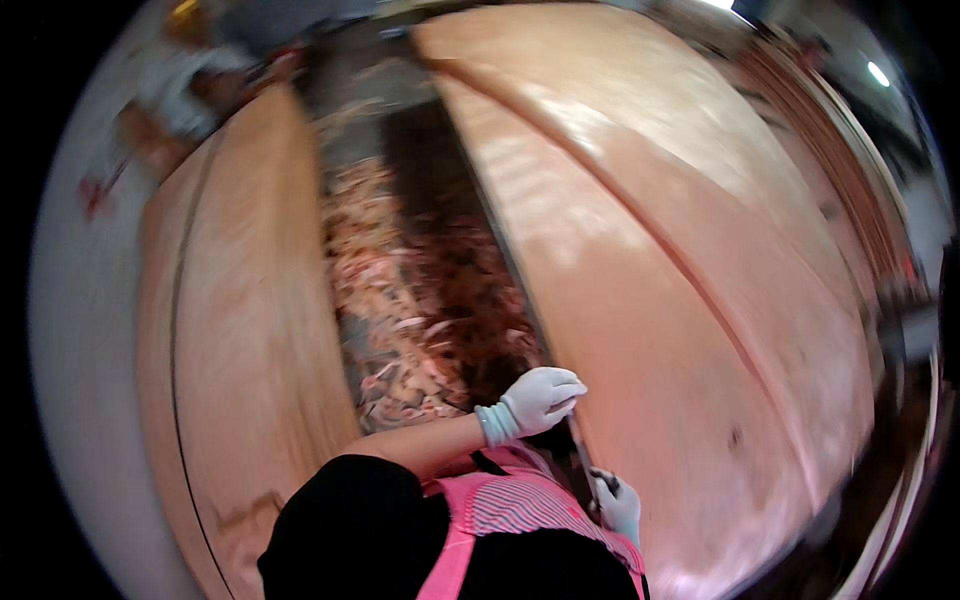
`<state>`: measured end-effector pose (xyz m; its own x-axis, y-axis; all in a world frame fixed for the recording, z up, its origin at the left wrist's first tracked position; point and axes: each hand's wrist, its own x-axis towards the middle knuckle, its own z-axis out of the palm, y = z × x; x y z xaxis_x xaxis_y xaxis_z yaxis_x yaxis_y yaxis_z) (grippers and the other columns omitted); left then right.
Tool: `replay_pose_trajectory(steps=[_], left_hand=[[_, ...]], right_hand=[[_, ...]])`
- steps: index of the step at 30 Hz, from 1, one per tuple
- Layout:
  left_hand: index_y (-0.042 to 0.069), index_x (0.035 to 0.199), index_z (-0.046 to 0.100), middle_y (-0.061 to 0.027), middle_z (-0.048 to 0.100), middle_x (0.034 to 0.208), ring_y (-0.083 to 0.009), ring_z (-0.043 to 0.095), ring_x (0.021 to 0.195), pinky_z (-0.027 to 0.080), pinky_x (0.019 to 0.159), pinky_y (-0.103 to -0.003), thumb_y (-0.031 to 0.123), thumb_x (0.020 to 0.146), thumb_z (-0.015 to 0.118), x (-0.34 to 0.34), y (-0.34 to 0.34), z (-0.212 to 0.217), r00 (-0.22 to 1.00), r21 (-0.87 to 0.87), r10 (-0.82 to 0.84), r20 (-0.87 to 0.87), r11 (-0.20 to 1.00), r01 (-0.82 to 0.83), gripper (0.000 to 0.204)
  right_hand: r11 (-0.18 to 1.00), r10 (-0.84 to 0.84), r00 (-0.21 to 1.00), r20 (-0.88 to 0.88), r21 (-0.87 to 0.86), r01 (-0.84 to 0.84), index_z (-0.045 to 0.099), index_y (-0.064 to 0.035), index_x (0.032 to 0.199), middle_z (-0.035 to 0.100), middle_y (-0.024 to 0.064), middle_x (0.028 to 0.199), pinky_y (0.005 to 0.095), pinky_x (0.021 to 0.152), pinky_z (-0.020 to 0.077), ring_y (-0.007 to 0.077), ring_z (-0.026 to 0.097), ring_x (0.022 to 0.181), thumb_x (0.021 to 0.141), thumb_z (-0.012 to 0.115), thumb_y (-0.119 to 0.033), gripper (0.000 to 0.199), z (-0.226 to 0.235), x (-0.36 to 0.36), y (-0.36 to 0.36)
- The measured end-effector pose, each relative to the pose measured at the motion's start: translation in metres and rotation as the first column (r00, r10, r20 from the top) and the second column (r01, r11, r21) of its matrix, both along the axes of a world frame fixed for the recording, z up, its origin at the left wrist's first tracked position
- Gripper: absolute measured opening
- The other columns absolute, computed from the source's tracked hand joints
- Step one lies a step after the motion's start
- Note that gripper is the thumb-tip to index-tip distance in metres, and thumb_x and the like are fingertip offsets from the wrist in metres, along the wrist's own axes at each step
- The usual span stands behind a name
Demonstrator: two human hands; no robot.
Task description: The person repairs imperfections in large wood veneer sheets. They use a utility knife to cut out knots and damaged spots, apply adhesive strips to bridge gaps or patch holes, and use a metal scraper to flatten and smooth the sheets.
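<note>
A wide stack of reddish-tan wood veneer sheets (640, 330) stands to my right, one sheet overlapping another along a raised, curving edge. My left hand (543, 400), in a white knit glove with a pale green cuff, is closed at the stack's near left edge, its fingers pinching the veneer there. Lower down along the same edge is my right hand (622, 508), also white-gloved. Its fingers are wrapped round a small black tool (608, 484), whose working end I cannot make out. A pink striped apron partly covers the space beneath both hands.
Another veneer stack (255, 300) stands on my left. Between the stacks, torn veneer scraps (385, 290) litter the floor. At the far left a blurred person (190, 95) is by that stack's end. More piled sheets (830, 140) lie at the far right.
</note>
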<state>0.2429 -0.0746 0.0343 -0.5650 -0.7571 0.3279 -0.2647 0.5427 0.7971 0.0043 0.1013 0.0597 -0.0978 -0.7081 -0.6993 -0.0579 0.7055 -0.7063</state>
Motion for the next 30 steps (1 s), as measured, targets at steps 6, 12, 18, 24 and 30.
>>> replay_pose_trajectory(steps=[6, 12, 18, 24, 30], left_hand=[[0.002, 0.113, 0.066, -0.0176, 0.067, 0.111, -0.0358, 0.062, 0.105, 0.049, 0.095, -0.043, 0.015, 0.091, 0.058, 0.147, 0.036, -0.053, 0.693, 0.037, 0.719, 0.056, 0.692, -0.721, 0.026], [0.004, 0.106, 0.069, -0.0194, 0.068, 0.107, -0.0377, 0.064, 0.099, 0.051, 0.091, -0.043, 0.016, 0.085, 0.062, 0.250, 0.152, -0.078, 0.025, 0.081, 0.988, 0.151, 0.013, -0.997, 0.025], [0.003, 0.120, 0.062, -0.0211, 0.060, 0.126, -0.0391, 0.055, 0.119, 0.044, 0.103, -0.046, 0.022, 0.084, 0.067, 0.279, 0.335, -0.112, -0.581, -0.171, 0.743, 0.332, -0.558, -0.812, 0.042], [-0.001, 0.134, 0.048, -0.0280, 0.050, 0.137, -0.0421, 0.049, 0.126, 0.042, 0.106, -0.047, 0.034, 0.082, 0.073, 0.319, 0.450, -0.116, -0.876, -0.251, 0.336, 0.346, -0.867, -0.431, 0.067], [-0.001, 0.146, 0.034, -0.0278, 0.047, 0.141, -0.0417, 0.046, 0.131, 0.041, 0.108, -0.046, 0.051, 0.075, 0.078, 0.369, 0.480, -0.112, -0.825, -0.284, 0.216, 0.522, -0.868, -0.407, 0.097]], right_hand=[[0.937, 0.350, 0.936, -0.043, -0.013, -0.350, 0.066, 0.0011, 0.122, 0.060, -0.0013, 0.071, 0.0206, 0.055, 0.0411, 0.0058, 0.052, 0.057, 0.098, 0.059, -0.009, 0.028, -0.005, 0.052, -0.057], [0.686, 0.693, 0.717, -0.075, -0.238, -0.688, 0.069, -0.0001, 0.120, 0.071, 0.0021, 0.095, 0.0190, 0.066, 0.0430, 0.0041, 0.055, 0.075, 0.095, 0.062, -0.009, 0.027, -0.065, 0.066, -0.087], [0.507, 0.828, 0.537, -0.159, -0.196, -0.840, 0.065, 0.0011, 0.122, 0.069, 0.0035, 0.085, 0.0212, 0.054, 0.0434, 0.0072, 0.054, 0.062, 0.098, 0.057, -0.007, 0.027, -0.058, 0.100, -0.081], [0.569, 0.822, 0.569, 0.028, -0.096, -0.817, 0.066, 0.0027, 0.120, 0.067, 0.0019, 0.087, 0.0227, 0.063, 0.0453, 0.0080, 0.055, 0.069, 0.097, 0.058, -0.008, 0.026, -0.051, 0.124, -0.048], [0.436, 0.888, 0.448, -0.102, -0.116, -0.892, 0.066, 0.0022, 0.120, 0.066, 0.0028, 0.087, 0.0234, 0.061, 0.0472, 0.0082, 0.056, 0.067, 0.096, 0.056, -0.004, 0.026, -0.056, 0.118, -0.034]])
